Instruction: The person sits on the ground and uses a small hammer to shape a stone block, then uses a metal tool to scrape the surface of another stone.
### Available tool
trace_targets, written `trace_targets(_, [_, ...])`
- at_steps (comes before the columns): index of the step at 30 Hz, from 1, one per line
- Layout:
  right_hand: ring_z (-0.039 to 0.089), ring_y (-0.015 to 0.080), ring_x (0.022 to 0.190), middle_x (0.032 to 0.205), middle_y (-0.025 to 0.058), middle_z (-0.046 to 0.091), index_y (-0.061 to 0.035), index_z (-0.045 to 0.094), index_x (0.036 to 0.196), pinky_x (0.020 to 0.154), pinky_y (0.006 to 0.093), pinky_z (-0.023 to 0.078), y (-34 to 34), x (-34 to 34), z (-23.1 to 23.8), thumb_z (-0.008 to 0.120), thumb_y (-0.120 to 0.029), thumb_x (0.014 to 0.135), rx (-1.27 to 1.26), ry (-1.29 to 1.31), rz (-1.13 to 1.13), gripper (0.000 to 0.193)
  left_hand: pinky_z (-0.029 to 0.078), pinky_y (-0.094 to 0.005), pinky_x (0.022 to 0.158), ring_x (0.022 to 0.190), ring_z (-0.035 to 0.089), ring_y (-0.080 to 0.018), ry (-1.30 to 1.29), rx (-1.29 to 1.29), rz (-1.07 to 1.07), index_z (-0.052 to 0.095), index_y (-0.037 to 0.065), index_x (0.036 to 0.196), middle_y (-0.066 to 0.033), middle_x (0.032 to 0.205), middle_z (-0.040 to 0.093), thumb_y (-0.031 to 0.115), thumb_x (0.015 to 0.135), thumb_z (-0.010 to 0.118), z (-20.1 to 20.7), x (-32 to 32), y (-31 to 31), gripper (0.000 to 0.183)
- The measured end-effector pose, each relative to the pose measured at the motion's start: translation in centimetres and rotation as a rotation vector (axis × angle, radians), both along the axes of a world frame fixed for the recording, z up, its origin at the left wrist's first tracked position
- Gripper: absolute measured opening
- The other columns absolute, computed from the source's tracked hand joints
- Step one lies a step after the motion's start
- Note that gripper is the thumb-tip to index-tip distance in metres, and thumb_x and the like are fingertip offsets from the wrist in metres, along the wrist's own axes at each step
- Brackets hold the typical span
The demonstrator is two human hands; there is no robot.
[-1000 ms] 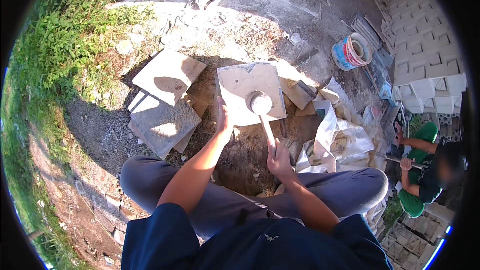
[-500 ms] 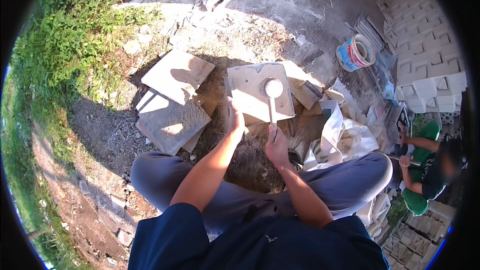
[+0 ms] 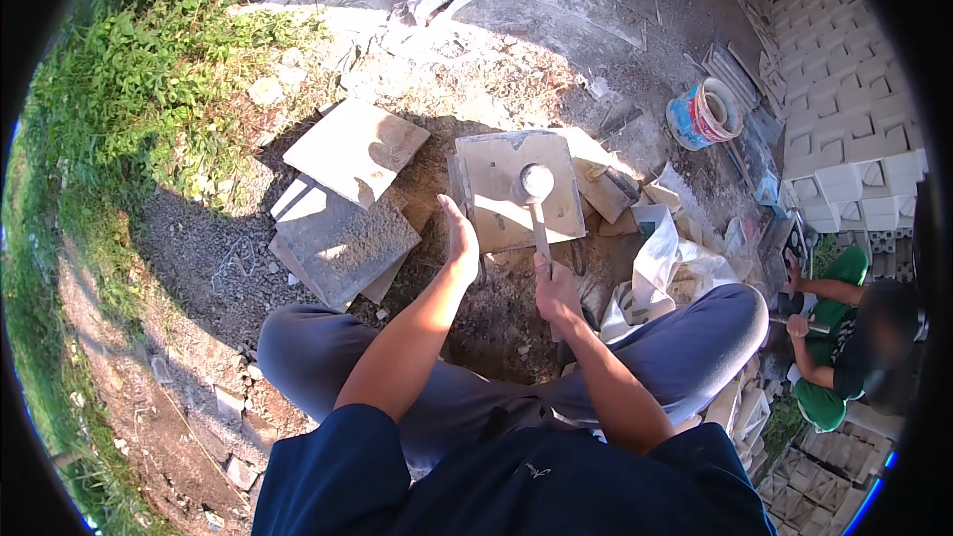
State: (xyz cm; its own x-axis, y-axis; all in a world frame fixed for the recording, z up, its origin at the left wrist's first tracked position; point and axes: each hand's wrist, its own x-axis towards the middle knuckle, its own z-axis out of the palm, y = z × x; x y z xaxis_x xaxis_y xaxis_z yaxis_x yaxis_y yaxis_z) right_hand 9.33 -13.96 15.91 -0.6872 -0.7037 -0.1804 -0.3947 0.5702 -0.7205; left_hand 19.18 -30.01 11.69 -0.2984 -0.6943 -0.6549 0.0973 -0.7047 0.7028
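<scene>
A square beige tile (image 3: pixel 496 208) lies in front of me, with at least one more flat piece beneath it. My right hand (image 3: pixel 558 293) is wrapped round the handle of a mallet (image 3: pixel 539 228). The mallet's round pale head is over the right part of the tile; whether it touches the surface I cannot tell. Beside the tile's near left corner, my left hand (image 3: pixel 463 243) is held open, fingers stretched out and holding nothing. To the left sits a stack of loose tiles, a light one (image 3: pixel 355 152) overlapping a grey one (image 3: pixel 347 243).
Broken tile pieces (image 3: pixel 608 189) and a white sack (image 3: pixel 660 258) lie to the right. Farther off stands a blue-and-red bucket (image 3: pixel 703 114) near stacked pale blocks (image 3: pixel 844 109). Another person in green (image 3: pixel 834 337) crouches at far right, holding a handle. Plants (image 3: pixel 149 89) grow at left.
My left hand has shifted slightly left, away from the tile's edge. The mallet's head has moved a little left and nearer me, with my right hand still on its handle.
</scene>
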Motion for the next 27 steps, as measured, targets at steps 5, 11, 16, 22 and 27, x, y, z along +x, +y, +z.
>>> trace_targets(5, [0.046,0.0186,0.061,0.066,0.0130,0.051,0.0028,0.058,0.086,0.059,0.0390,0.041,-4.4,-6.1,7.6,0.050,-0.035,0.110,-0.111,-0.061,0.139,0.045,0.010,-0.0432,0.128,0.159,0.016,-0.0301,0.248,-0.034,-0.092,0.013,0.007,0.167,-0.0137,0.173,0.018,0.087,0.095,0.010,-2.6,0.1,-0.6,0.108])
trace_targets(11, [0.045,0.0151,0.062,0.066,0.0094,0.048,0.0019,0.055,0.086,0.057,0.0369,0.040,-5.6,-6.4,-1.2,0.051,-0.033,0.110,-0.463,0.131,0.261,0.042,0.002,-0.0438,0.129,0.161,0.001,-0.0288,0.042,-0.167,0.063,-0.002,0.007,0.167,-0.0127,0.175,-0.001,0.086,0.095,0.011,-3.6,0.2,-2.4,0.108])
trace_targets(16, [0.050,0.0252,0.059,0.065,0.0149,0.053,0.0044,0.060,0.091,0.059,0.0438,0.042,-6.5,-4.2,0.4,0.052,-0.032,0.110,-0.125,-0.158,0.204,0.041,0.001,-0.0461,0.129,0.161,-0.002,-0.0278,0.052,-0.113,-0.015,-0.006,0.007,0.166,-0.0125,0.175,-0.005,0.090,0.092,0.010,-3.3,0.9,-2.2,0.112])
trace_targets(22, [0.050,0.0180,0.064,0.066,0.0100,0.048,0.0023,0.062,0.093,0.062,0.0411,0.042,-7.4,-2.9,-1.4,0.051,-0.032,0.110,-0.146,-0.229,0.271,0.040,0.009,-0.0460,0.128,0.159,0.015,-0.0293,0.260,0.002,-0.047,0.018,0.005,0.166,-0.0148,0.173,0.016,0.092,0.090,0.012,-3.1,2.1,-2.3,0.116])
trace_targets(27, [0.058,0.0316,0.089,0.105,0.0174,0.060,0.0055,0.059,0.134,0.075,0.0434,0.050,-7.1,-5.6,-0.6,0.057,-0.009,0.099,-0.256,0.007,0.503,0.038,0.009,-0.0457,0.128,0.159,0.018,-0.0295,0.122,-0.030,-0.067,0.020,0.006,0.166,-0.0139,0.173,0.020,0.093,0.089,0.011,-1.1,1.0,-0.8,0.117])
